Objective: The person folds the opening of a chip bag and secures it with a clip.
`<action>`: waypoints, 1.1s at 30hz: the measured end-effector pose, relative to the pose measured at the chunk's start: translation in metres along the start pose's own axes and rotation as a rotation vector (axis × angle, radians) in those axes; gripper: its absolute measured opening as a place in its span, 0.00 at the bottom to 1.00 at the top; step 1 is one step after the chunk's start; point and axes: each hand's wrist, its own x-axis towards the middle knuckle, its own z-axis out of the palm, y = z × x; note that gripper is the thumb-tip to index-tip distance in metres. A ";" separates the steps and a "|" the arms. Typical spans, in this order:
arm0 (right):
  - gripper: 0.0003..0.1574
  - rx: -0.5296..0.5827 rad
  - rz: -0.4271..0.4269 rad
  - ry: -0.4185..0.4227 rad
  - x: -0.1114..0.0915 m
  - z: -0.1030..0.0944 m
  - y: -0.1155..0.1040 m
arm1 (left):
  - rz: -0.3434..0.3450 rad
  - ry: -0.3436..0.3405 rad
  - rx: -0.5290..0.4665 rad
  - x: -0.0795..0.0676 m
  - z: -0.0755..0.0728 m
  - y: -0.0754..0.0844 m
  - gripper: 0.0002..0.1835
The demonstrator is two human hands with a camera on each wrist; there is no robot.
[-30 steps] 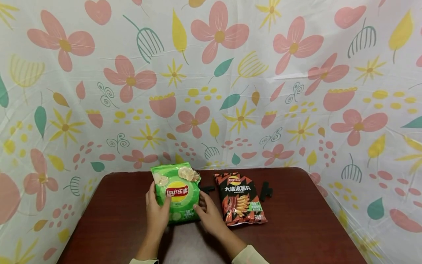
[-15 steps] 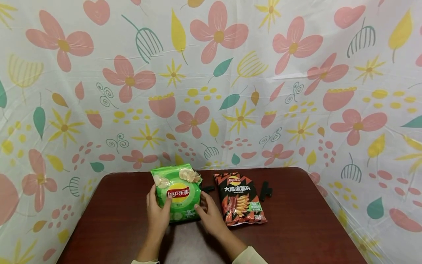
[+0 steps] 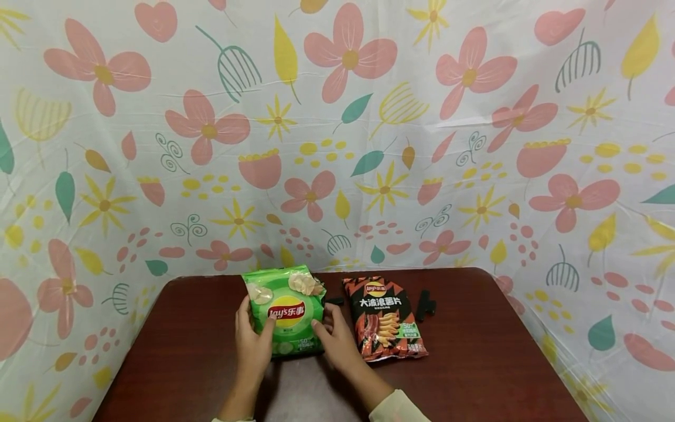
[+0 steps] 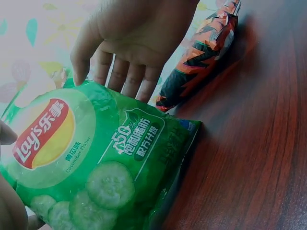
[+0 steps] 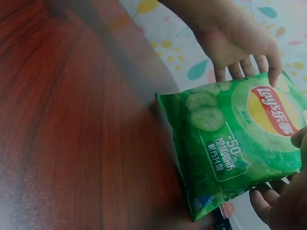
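A green bag of cucumber-flavour potato chips (image 3: 295, 339) is held between both hands, tilted with its printed front facing up. My left hand (image 3: 252, 340) grips its left side, thumb on the front and fingers curled round the edge toward the back. On the opposite side my right hand (image 3: 337, 340) holds the edge, thumb on the front. From the left wrist view the right hand's (image 4: 139, 36) fingers pass behind the bag (image 4: 103, 143). In the right wrist view the bag's (image 5: 211, 139) lower edge is close over the tabletop.
Right of the hands, a black-and-orange chip bag (image 3: 379, 319) lies on the dark red wooden table (image 3: 474, 363). A small black object (image 3: 425, 306) lies beyond it; another dark piece (image 3: 336, 301) is partly hidden behind the green bag. A flower-patterned curtain (image 3: 337, 146) surrounds the table.
The green chip bag has shifted slightly right and down in the head view, with both hands still holding it. The right fingers have moved a little along its edge. The black-and-orange bag stays put.
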 end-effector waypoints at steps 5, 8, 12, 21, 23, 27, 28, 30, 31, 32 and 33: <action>0.35 0.001 0.003 -0.004 0.002 -0.002 -0.005 | -0.001 -0.005 -0.001 -0.001 0.000 0.003 0.40; 0.34 0.019 -0.003 -0.007 0.003 -0.003 -0.008 | -0.005 -0.015 0.005 -0.002 -0.001 0.005 0.41; 0.30 0.072 -0.005 -0.014 0.005 -0.003 -0.013 | -0.010 -0.018 -0.004 -0.002 -0.001 0.005 0.41; 0.24 0.058 0.019 0.026 0.011 -0.005 -0.024 | 0.015 -0.004 -0.003 -0.006 -0.002 0.005 0.40; 0.22 0.062 0.014 0.032 0.014 -0.005 -0.022 | 0.018 -0.003 -0.004 -0.006 -0.002 0.005 0.40; 0.21 0.083 0.004 0.037 0.016 -0.007 -0.023 | 0.017 -0.002 -0.007 -0.007 -0.002 0.006 0.39; 0.21 0.082 -0.003 0.043 0.015 -0.006 -0.023 | 0.016 -0.003 -0.006 -0.007 -0.002 0.006 0.39; 0.20 0.072 -0.015 0.063 0.015 -0.006 -0.022 | 0.016 -0.002 -0.001 -0.008 -0.003 0.006 0.39; 0.20 0.067 -0.020 0.073 0.015 -0.006 -0.021 | 0.016 -0.002 0.000 -0.008 -0.003 0.006 0.39; 0.19 0.063 -0.029 0.083 0.016 -0.006 -0.020 | 0.016 -0.001 0.005 -0.008 -0.003 0.006 0.39; 0.19 0.060 -0.038 0.089 0.016 -0.006 -0.020 | 0.018 -0.001 0.005 -0.008 -0.003 0.006 0.39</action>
